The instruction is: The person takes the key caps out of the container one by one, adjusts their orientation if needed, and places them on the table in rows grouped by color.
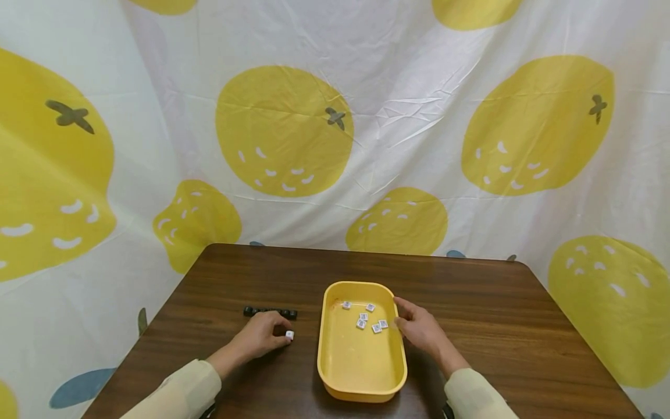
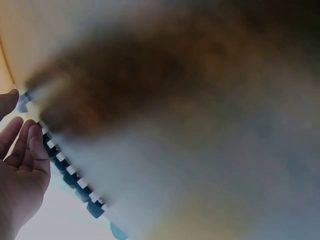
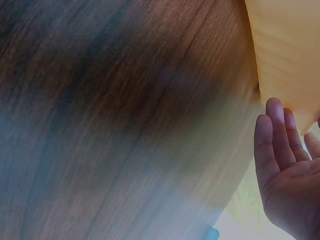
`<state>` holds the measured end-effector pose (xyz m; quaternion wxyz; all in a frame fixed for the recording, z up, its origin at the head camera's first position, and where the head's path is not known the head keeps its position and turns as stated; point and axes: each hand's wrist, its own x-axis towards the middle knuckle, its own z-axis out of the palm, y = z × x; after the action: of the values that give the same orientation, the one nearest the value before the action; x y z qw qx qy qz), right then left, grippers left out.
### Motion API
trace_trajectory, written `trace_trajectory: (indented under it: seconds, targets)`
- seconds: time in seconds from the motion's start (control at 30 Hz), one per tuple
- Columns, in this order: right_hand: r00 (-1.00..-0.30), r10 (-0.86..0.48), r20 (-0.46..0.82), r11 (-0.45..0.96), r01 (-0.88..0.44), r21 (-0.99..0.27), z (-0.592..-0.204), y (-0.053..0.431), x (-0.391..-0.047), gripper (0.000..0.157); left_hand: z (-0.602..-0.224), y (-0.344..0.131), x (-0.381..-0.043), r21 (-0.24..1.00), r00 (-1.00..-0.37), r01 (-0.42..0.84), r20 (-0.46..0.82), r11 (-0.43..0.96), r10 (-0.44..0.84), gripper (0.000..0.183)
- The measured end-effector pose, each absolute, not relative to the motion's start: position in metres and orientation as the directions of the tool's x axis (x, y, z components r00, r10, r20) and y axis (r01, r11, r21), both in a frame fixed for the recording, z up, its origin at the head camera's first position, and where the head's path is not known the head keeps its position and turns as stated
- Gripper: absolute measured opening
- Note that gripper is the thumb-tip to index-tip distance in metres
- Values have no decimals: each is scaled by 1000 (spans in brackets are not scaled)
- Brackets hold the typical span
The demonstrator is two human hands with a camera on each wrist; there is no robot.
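My left hand (image 1: pixel 260 334) is low over the table, its thumb and forefinger pinching a small white cube (image 1: pixel 290 335) with a faint mark on top. Just beyond the knuckles lies a row of small black blocks (image 1: pixel 262 312), partly hidden by that hand; in the left wrist view the row (image 2: pixel 71 179) runs past the fingertips. My right hand (image 1: pixel 422 329) holds the right wall of a yellow tray (image 1: pixel 361 392), thumb over the rim and fingers along the outside. Several white cubes with dark marks (image 1: pixel 362 323) lie scattered in the tray's far half.
The dark wood-grain table (image 1: pixel 502 326) extends on both sides of the tray. Behind it hangs a white cloth (image 1: pixel 398 128) printed with large yellow lemons. Most of the left wrist view is blurred.
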<state>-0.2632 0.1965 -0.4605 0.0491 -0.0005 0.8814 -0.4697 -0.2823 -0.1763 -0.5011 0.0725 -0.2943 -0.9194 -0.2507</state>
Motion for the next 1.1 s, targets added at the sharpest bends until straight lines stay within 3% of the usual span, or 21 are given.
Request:
trace_trajectory:
  seconds: [0.4, 0.63, 0.83, 1.1]
  targets:
    - [-995, -45, -88, 555, 48, -830, -461, 196, -263, 53, -475, -161, -291, 524, -854, 518, 268, 676, 446, 28]
    - [-995, -43, -88, 559, 49, -827, -461, 196, -263, 53, -455, -126, -299, 576, -828, 555, 310, 600, 467, 31]
    - [-996, -50, -76, 561, 35, -827, -461, 197, -264, 53, -444, -85, -301, 637, -818, 548, 271, 542, 508, 35]
    - [-996, -49, -71, 571, 30, -820, -459, 197, -262, 52, -445, -43, -309, 616, -785, 579, 246, 534, 568, 35]
